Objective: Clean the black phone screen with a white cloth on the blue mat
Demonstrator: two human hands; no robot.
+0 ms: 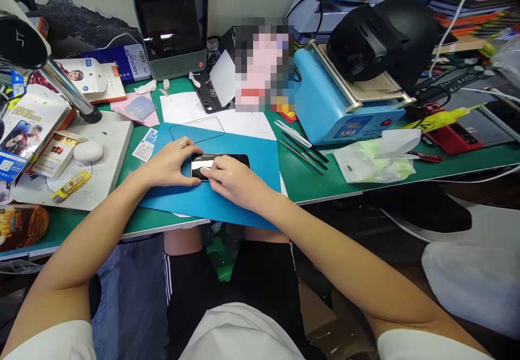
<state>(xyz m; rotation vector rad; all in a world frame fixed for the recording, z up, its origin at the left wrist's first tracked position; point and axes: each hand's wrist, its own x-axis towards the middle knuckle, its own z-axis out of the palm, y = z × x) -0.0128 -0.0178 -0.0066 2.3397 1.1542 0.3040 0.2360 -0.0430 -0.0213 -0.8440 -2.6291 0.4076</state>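
Observation:
A smartphone (219, 158) with a dark, glossy screen lies lengthwise on a blue mat (247, 208). Around its left end, my left hand (173, 162) grips it, thumb at the near edge and fingers at the far edge. My right hand (235, 180) is closed over the screen, its fingertips pressing a small white wad (206, 171) on the glass; the wad's kind is too small to tell. Just beyond, a thin black rectangular frame outline (197, 128) lies across the mat and white paper (252, 124).
Tweezers and pen-like tools (303, 149) lie right of the mat, near a tissue pack (369, 159) and a blue machine (345, 105). A smart display (174, 30) stands behind. At left, a lamp base (91, 112) shares a white board with an earbud case (88, 151) and boxes.

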